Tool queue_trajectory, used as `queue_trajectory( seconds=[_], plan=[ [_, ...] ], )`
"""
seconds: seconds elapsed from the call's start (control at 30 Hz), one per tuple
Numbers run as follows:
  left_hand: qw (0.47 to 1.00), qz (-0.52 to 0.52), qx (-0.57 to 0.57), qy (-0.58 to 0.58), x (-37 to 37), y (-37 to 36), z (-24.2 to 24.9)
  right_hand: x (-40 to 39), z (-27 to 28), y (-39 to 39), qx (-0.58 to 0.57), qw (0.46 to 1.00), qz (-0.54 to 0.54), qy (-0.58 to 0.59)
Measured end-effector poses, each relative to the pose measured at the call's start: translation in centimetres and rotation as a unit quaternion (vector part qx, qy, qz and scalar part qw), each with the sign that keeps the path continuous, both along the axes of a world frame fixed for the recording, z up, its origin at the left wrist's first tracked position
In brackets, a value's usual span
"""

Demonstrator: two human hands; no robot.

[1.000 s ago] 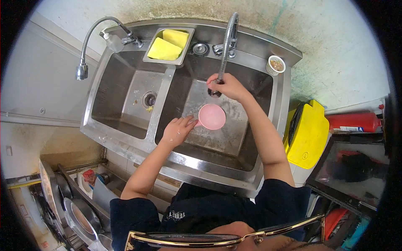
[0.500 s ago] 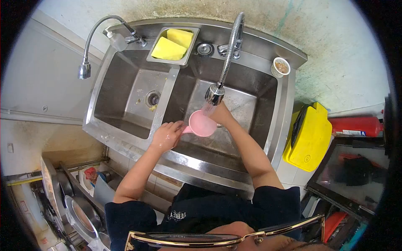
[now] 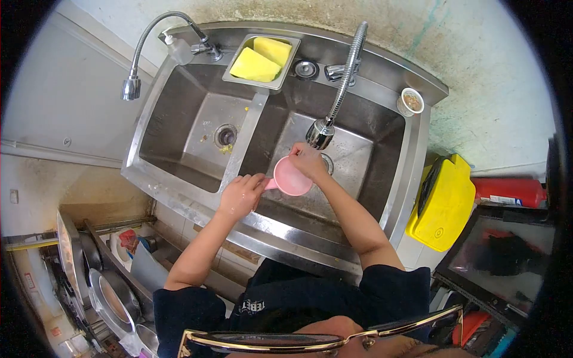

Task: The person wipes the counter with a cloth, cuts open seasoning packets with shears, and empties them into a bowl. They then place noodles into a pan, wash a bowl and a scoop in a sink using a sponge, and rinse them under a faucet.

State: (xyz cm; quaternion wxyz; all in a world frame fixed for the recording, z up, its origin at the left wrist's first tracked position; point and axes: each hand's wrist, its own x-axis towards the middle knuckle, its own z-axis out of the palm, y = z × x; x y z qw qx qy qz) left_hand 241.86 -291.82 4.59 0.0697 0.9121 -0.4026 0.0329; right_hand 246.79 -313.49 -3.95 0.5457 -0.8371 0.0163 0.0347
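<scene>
A pink water dipper (image 3: pixel 291 179) is held over the right basin, its round bowl facing up toward me. My left hand (image 3: pixel 241 196) is closed around the dipper's short handle, and drops of water glisten on its back. At the bowl's upper right edge, my right hand (image 3: pixel 307 162) has its fingers bent over the rim; their tips are partly hidden. Just above that hand hangs the chrome spray head (image 3: pixel 320 132) of the right faucet, and no stream shows from it.
The left basin (image 3: pixel 200 128) has yellow scraps around its drain. Yellow sponges (image 3: pixel 255 64) sit in a metal tray (image 3: pixel 278 85) on the divider's back end. A soap bottle (image 3: pixel 178 50) and a white cup (image 3: pixel 410 103) stand on the ledges. A yellow bin (image 3: pixel 444 206) stands right of the sink.
My right hand has come from behind the spray head onto the dipper's rim. The water stream seen earlier no longer shows. The view has shifted slightly, and my left hand keeps the handle.
</scene>
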Motion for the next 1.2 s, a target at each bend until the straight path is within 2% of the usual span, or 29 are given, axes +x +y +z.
queue_trajectory(
  seconds=[0.13,0.2,0.23,0.27,0.3,0.43,0.5,0.53,0.6,0.73,0.8,0.83,0.9,0.93,1.0,1.03,1.07,1.1,1.13,1.2],
  plan=[
    [1.000,-0.013,-0.010,-0.004,0.0,0.0,0.2,0.3,1.5,-0.5,-0.052,0.996,0.012,0.078],
    [1.000,-0.007,-0.006,0.000,0.0,0.0,0.3,0.6,0.6,-0.9,0.035,0.992,0.040,0.110],
    [1.000,-0.002,-0.002,0.005,0.0,0.0,0.3,0.6,0.5,-1.1,0.035,0.992,0.041,0.110],
    [1.000,-0.002,-0.002,0.005,0.0,0.1,0.3,0.6,0.4,-1.3,0.177,0.969,0.048,0.164],
    [1.000,-0.005,-0.005,0.008,0.0,0.1,0.3,0.6,0.4,-1.4,0.314,0.923,0.054,0.213],
    [0.999,-0.011,-0.020,0.025,0.2,-0.1,1.2,0.5,-0.4,-2.0,0.325,0.923,0.033,0.204],
    [0.999,-0.009,-0.019,0.028,0.2,0.0,0.9,0.9,-1.4,-2.5,0.248,0.943,0.132,0.181],
    [0.999,-0.008,-0.018,0.031,0.2,0.0,0.7,0.8,-0.7,-2.4,0.247,0.943,0.131,0.181],
    [0.999,-0.002,-0.021,0.034,0.0,-0.3,0.5,0.7,1.6,-2.0,0.100,0.968,0.123,0.193],
    [0.997,0.024,-0.032,0.068,0.0,-0.5,0.7,0.8,1.2,-2.6,0.159,0.960,0.092,0.213],
    [0.997,0.033,-0.034,0.062,0.4,-0.4,0.2,0.7,0.9,-3.1,0.203,0.962,0.136,0.123],
    [0.997,0.043,-0.035,0.056,0.6,-0.3,-0.2,0.7,1.4,-3.6,0.204,0.962,0.136,0.122],
    [0.997,0.064,-0.023,0.046,0.9,-0.5,-1.4,0.8,3.6,-4.5,0.169,0.981,0.090,0.019],
    [0.996,0.084,-0.012,0.038,0.9,-0.9,-1.9,0.7,4.1,-4.7,0.168,0.981,0.090,0.019],
    [0.996,0.084,0.011,0.030,1.2,-1.8,-2.9,0.5,4.8,-5.2,0.239,0.946,0.057,0.211],
    [0.996,0.084,0.036,0.021,1.3,-2.2,-3.3,0.5,4.1,-5.3,0.238,0.947,0.054,0.211],
    [0.996,0.081,0.034,0.021,1.3,-2.5,-3.7,0.5,2.5,-5.3,0.124,0.980,0.101,0.122],
    [0.996,0.084,0.032,0.019,1.4,-2.8,-4.0,0.6,1.0,-5.2,0.006,0.989,0.146,0.030],
    [0.996,0.087,0.029,0.017,1.4,-3.1,-4.2,0.8,0.1,-4.9,0.005,0.989,0.144,0.029],
    [0.997,0.071,0.018,0.017,0.8,-4.1,-4.3,1.0,-2.0,-3.2,-0.107,0.989,0.064,0.079]
  ],
)
